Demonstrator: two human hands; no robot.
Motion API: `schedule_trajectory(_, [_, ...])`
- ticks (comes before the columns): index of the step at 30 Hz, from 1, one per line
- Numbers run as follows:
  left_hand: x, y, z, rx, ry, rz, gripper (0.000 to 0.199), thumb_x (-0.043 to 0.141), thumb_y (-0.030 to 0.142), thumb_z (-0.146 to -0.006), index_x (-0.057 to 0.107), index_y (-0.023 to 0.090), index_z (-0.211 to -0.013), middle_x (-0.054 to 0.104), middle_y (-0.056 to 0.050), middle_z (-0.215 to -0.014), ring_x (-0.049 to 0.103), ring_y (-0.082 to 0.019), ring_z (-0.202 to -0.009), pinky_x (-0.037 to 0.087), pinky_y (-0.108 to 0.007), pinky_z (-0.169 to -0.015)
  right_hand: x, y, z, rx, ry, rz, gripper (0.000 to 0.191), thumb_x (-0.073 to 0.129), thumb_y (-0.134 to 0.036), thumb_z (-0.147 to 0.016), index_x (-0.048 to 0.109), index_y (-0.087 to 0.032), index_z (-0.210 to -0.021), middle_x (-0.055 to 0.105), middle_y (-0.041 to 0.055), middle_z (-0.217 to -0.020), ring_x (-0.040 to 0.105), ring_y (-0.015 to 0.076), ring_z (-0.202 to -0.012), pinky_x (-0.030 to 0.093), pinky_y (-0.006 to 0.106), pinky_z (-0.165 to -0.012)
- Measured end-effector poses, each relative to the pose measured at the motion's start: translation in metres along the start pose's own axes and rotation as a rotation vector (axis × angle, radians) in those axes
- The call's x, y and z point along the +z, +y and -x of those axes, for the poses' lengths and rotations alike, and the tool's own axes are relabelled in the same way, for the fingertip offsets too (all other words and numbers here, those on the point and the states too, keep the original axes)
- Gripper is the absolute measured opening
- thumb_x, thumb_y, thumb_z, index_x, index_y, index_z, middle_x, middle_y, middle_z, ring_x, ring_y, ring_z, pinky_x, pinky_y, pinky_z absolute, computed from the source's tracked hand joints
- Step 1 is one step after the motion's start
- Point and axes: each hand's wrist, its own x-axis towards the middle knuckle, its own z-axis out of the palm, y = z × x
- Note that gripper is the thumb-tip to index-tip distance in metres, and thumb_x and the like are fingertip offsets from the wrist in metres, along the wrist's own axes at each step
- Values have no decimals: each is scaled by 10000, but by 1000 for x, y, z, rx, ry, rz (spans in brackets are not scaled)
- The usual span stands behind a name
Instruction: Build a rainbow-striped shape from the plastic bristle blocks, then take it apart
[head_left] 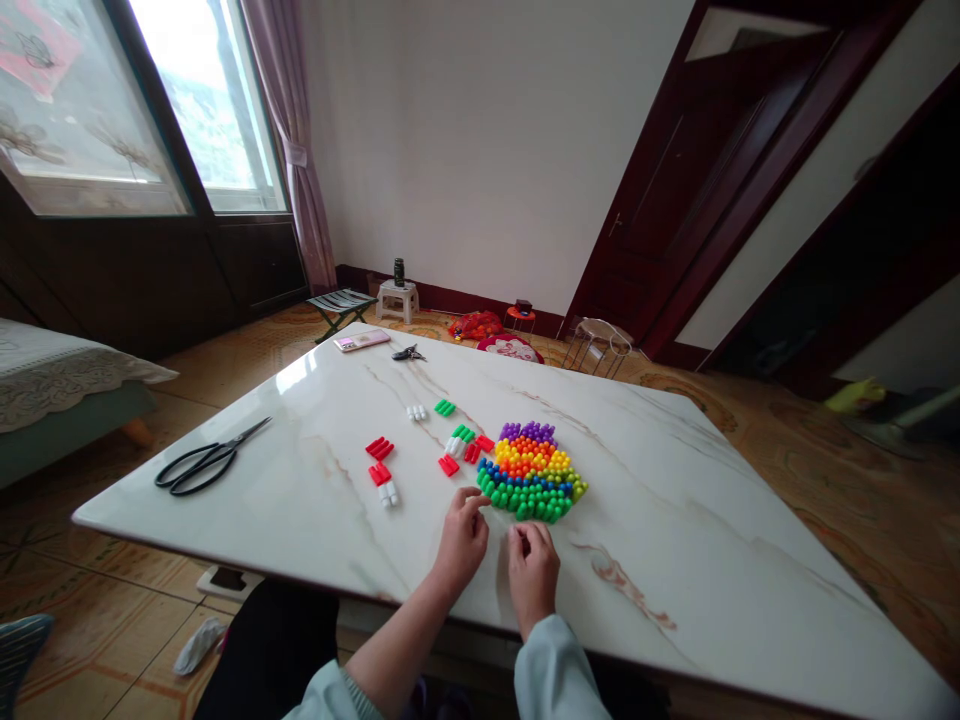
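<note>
A colourful beaded piece (532, 470) lies on the marble-patterned table, with bands of purple, orange, yellow, blue and green beads. At its near left edge is my left hand (465, 528), fingers bent and pressed together, the fingertips close to the green beads. My right hand (534, 565) is closed in a pinch just in front of the piece's near edge. What either hand holds, if anything, is too small to make out. Left of the piece lie small groups of red beads (448, 465), white beads (417, 412) and green beads (445, 408).
Black-handled scissors (214, 462) lie on the left of the white table (712, 530). Small dark snips (408, 353) and a pink phone (362, 340) rest near the far edge. More red beads (379, 448) and white beads (388, 493) lie between. Stools (397, 298) stand beyond.
</note>
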Motion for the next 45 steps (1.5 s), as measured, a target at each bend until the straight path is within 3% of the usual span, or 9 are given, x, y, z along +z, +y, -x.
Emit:
schedule_trajectory(9, [2, -4, 1, 7, -44, -11, 349, 432, -4, -751, 686, 189, -894, 591, -77, -1050, 606, -171, -960, 496, -314, -863, 8, 10, 0, 23, -2, 34, 344, 463, -368, -899, 651, -142, -1077, 608, 151, -1023, 608, 235, -870, 513, 372, -752])
schedule_trajectory(17, [4, -5, 1, 16, -57, 27, 349, 437, -11, -747, 692, 174, -896, 618, -71, -983, 613, -160, -914, 504, -303, -835, 7, 5, -1, -18, -78, 82, 251, 463, -277, -883, 642, -159, -1014, 591, 118, -989, 606, 205, -837, 517, 323, -705])
schedule_trajectory(25, [0, 1, -1, -31, -12, 77, 349, 424, -12, -717, 670, 178, -876, 641, -56, -901, 616, -149, -817, 508, -274, -729, -6, 4, -21, -417, -425, 279, 224, 400, -190, -890, 588, -214, -771, 609, 20, -764, 602, 141, -647, 426, 243, -581])
schedule_trajectory(28, [-3, 0, 4, -35, -14, 97, 356, 415, -9, -709, 666, 190, -865, 654, -46, -885, 616, -145, -792, 508, -271, -704, -2, 11, -21, -546, -395, 296, 237, 391, -203, -900, 571, -224, -746, 611, 3, -684, 585, 128, -577, 381, 235, -528])
schedule_trajectory(32, [-14, -10, 0, -50, -46, 60, 350, 418, 6, -715, 664, 195, -876, 665, -38, -854, 607, -137, -719, 495, -259, -643, 3, 15, -17, -580, -339, 311, 230, 386, -203, -916, 560, -224, -768, 618, 5, -691, 587, 124, -570, 374, 232, -527])
schedule_trajectory(35, [-30, -21, -30, -35, 5, -21, 329, 416, 34, -750, 655, 194, -909, 669, -52, -914, 616, -152, -786, 497, -269, -664, 3, 15, -15, -580, -361, 324, 204, 398, -180, -908, 557, -230, -791, 624, 6, -717, 602, 131, -601, 391, 236, -549])
schedule_trajectory(38, [-43, -29, -81, -24, 37, -205, 323, 435, 68, -766, 645, 199, -973, 636, -70, -1040, 591, -193, -996, 474, -356, -874, 2, 14, -15, -573, -391, 312, 162, 422, -176, -893, 558, -237, -829, 635, 11, -753, 617, 143, -638, 419, 247, -580])
schedule_trajectory(40, [-47, -33, -119, -45, -39, -381, 364, 536, 157, -755, 614, 195, -1109, 564, -105, -1219, 497, -242, -1183, 388, -398, -1005, 1, 13, -16, -559, -400, 302, 146, 433, -178, -886, 558, -243, -849, 642, 12, -773, 620, 145, -646, 429, 252, -586])
schedule_trajectory(45, [-42, -43, -192, -240, -399, -722, 848, 703, 504, -637, 403, 257, -1391, 201, -137, -1539, 91, -383, -1421, 204, -500, -1099, -1, 11, -17, -531, -440, 283, 120, 455, -164, -864, 536, -250, -840, 626, -4, -763, 613, 138, -643, 423, 251, -580])
